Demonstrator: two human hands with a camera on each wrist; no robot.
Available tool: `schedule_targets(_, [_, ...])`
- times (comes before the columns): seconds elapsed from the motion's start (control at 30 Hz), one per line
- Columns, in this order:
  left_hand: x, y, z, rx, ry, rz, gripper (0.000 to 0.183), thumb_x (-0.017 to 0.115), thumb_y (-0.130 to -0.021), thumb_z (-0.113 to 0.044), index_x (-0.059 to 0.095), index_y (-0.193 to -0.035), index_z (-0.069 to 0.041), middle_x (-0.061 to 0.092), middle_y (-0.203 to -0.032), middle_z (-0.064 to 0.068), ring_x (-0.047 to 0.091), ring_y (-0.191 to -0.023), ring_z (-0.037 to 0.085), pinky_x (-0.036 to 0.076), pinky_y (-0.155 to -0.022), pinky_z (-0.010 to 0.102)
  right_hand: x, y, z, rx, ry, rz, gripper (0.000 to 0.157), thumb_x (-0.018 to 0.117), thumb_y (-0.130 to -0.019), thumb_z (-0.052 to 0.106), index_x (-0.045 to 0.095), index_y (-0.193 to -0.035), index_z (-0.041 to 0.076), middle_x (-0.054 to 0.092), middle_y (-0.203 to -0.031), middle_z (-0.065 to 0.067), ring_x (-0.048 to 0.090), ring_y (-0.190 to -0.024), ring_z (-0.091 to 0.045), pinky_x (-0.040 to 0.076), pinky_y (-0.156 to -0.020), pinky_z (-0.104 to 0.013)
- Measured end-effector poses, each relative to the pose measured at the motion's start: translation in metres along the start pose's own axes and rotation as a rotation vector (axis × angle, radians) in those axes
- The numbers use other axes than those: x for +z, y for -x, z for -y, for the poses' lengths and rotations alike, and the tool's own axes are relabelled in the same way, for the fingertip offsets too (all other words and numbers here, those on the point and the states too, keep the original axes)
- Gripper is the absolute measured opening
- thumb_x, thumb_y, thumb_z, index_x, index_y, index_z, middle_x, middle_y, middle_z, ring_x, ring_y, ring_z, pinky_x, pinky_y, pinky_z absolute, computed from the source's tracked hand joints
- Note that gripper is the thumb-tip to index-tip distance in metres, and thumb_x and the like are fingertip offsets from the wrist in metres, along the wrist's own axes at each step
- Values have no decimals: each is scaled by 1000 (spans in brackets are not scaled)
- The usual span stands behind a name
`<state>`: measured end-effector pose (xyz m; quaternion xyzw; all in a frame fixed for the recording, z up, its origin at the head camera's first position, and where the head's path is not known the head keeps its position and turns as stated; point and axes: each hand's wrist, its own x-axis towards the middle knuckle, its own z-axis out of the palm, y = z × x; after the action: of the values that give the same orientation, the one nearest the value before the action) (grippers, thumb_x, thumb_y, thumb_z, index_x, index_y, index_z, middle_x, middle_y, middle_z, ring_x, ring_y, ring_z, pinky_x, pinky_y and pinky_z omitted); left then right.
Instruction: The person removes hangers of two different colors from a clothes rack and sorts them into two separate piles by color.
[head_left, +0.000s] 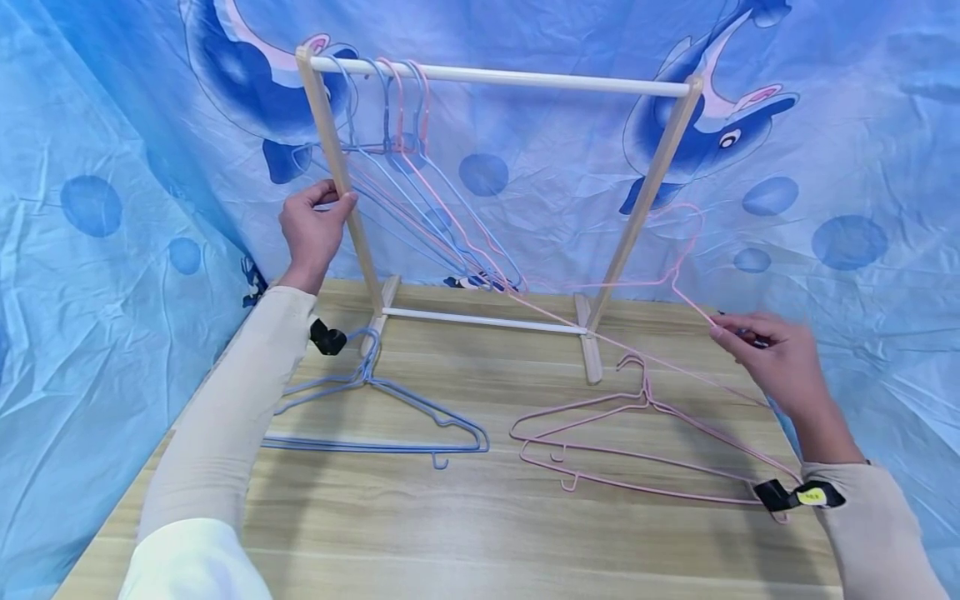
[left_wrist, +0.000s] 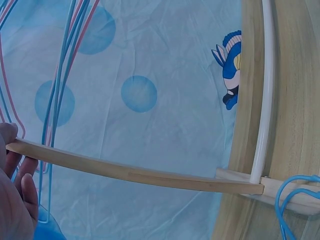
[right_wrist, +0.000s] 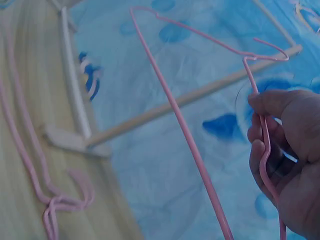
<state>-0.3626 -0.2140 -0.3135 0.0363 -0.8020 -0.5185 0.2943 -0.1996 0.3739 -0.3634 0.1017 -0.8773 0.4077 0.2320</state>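
My left hand (head_left: 313, 229) grips the left wooden post (head_left: 330, 133) of a small clothes rack, about halfway up. At the right, my right hand (head_left: 780, 362) pinches one shoulder of a pink hanger (head_left: 686, 292), held in the air beside the rack's right post (head_left: 645, 200). The right wrist view shows the thumb and fingers around that pink wire (right_wrist: 263, 130). Several blue and pink hangers (head_left: 427, 187) hang from the left end of the white top rail (head_left: 510, 77).
Blue hangers (head_left: 420, 400) lie on the wooden table (head_left: 450, 533) at left. Pink hangers (head_left: 637, 467) lie at right, below my right hand. A white lower bar (head_left: 480, 320) joins the rack's feet. A blue patterned cloth (head_left: 90, 275) surrounds the table.
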Motion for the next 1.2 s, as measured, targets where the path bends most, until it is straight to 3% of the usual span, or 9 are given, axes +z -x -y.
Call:
schedule_targets(0.17, [1,-1,2,10,-4,-2,38,73,-95,-41,75,-125,-19,74,-116,7,71,-96,10,57,-87,27,-2,13,-22,16,39,64,14,76,-92,4,79,-105,0,66,-88,18,52,-59,-8,42,-49,-20])
schedule_targets(0.33, [-1,-2,4,13,-1,-3,38,73,-94,-42,75,-125,-20,74,-115,6,72,-97,10,57,-88,27,-3,22,-44,35,66,150,16,75,-93,5,79,-108,1,64,-80,10,49,-56,-11,40,-48,-25])
schedule_targets(0.63, [1,-3,5,5,24,0,36,74,-94,-40,76,-124,-20,75,-114,5,72,-96,10,57,-87,27,-3,42,-72,59,12,323,15,73,-94,4,79,-107,3,66,-78,-1,50,-53,-14,43,-45,-29])
schedule_targets(1.0, [2,-4,3,18,23,-10,34,75,-94,-37,77,-123,-19,75,-113,6,73,-95,9,57,-86,26,8,67,-107,146,-31,390,17,73,-95,7,77,-111,1,74,-95,9,58,-70,-8,47,-55,-26])
schedule_targets(1.2, [2,-4,3,8,21,-10,34,75,-94,-37,76,-123,-19,75,-113,6,73,-96,9,57,-86,26,16,74,-120,161,-32,424,20,74,-94,9,77,-111,-3,77,-97,-5,62,-77,-3,52,-60,-24])
